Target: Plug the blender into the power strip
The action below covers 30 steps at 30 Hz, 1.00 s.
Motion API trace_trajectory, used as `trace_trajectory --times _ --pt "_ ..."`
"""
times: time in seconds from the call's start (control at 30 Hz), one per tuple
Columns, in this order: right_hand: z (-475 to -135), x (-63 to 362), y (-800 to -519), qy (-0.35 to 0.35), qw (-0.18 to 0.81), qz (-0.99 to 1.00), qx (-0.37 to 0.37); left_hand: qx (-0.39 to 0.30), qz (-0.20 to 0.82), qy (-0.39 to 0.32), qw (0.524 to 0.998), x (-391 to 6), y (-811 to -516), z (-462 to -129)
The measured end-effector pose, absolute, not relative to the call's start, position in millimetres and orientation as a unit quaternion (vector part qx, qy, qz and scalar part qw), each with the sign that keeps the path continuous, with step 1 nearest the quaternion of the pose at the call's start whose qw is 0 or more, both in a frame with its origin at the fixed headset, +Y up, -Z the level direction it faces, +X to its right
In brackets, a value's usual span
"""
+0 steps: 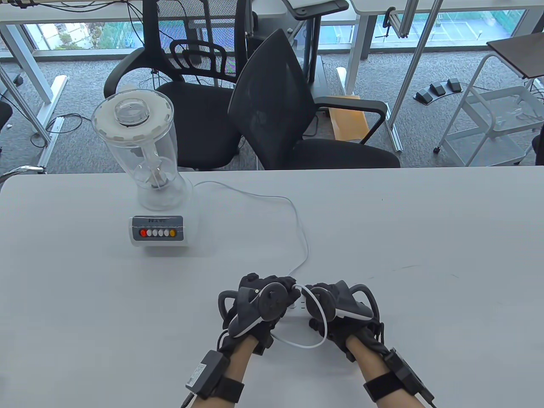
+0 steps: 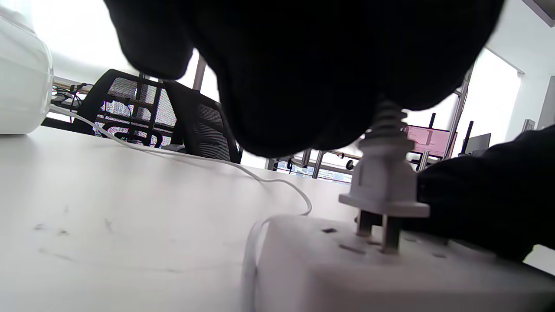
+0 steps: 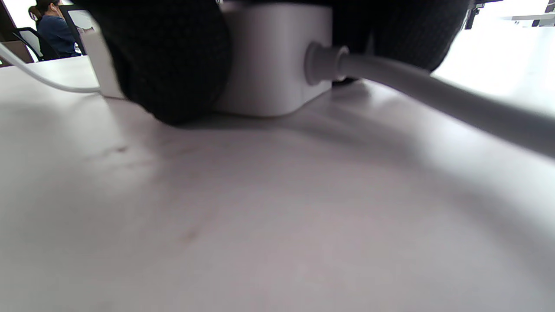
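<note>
A white blender (image 1: 153, 187) with a clear jar stands on the table at the left. Its white cord (image 1: 297, 221) runs across the table to my hands at the front middle. My left hand (image 1: 261, 304) holds the blender's white plug (image 2: 383, 182) upright over the white power strip (image 2: 390, 268). The plug's prongs stand partly in the strip's slots, with bare metal still showing. My right hand (image 1: 335, 306) grips the power strip (image 3: 273, 56) and holds it on the table. The strip is mostly hidden under both hands in the table view.
The power strip's own thick white cable (image 3: 433, 99) leaves its end and loops on the table (image 1: 425, 238) between my wrists (image 1: 314, 335). Two black office chairs (image 1: 293, 114) stand behind the table's far edge.
</note>
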State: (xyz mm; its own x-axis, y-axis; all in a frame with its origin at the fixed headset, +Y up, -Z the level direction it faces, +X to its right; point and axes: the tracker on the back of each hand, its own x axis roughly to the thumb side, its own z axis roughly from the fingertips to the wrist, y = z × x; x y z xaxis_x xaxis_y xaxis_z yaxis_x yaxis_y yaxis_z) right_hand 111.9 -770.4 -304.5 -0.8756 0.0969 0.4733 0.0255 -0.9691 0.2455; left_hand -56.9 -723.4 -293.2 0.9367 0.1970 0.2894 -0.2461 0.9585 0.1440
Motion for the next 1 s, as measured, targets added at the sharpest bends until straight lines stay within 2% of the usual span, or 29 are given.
trace_trajectory --times 0.13,0.2,0.23,0.57,0.87,1.0 --pt "-304.6 112.3 -770.6 0.123 0.022 0.961 0.248 0.084 0.113 -0.138 0.98 -51.1 -725.7 -292.3" --pt "-304.7 112.7 -771.0 0.124 0.023 0.96 0.249 0.038 0.123 -0.127 0.984 -49.7 -732.8 -292.9" --pt "-304.9 113.3 -771.3 0.123 0.027 0.961 0.247 0.064 0.15 -0.131 0.978 -47.9 -735.5 -290.2" --pt "-303.8 117.1 -774.1 0.122 0.037 0.961 0.245 0.046 0.176 -0.098 0.978 -56.5 -742.7 -288.1" --pt "-303.5 123.8 -776.9 0.124 0.039 0.957 0.258 -0.003 0.174 -0.125 0.977 -59.7 -739.5 -289.3" --pt "-306.7 132.1 -773.7 0.134 0.063 0.957 0.25 0.016 0.168 -0.115 0.979 -74.0 -732.8 -282.9"
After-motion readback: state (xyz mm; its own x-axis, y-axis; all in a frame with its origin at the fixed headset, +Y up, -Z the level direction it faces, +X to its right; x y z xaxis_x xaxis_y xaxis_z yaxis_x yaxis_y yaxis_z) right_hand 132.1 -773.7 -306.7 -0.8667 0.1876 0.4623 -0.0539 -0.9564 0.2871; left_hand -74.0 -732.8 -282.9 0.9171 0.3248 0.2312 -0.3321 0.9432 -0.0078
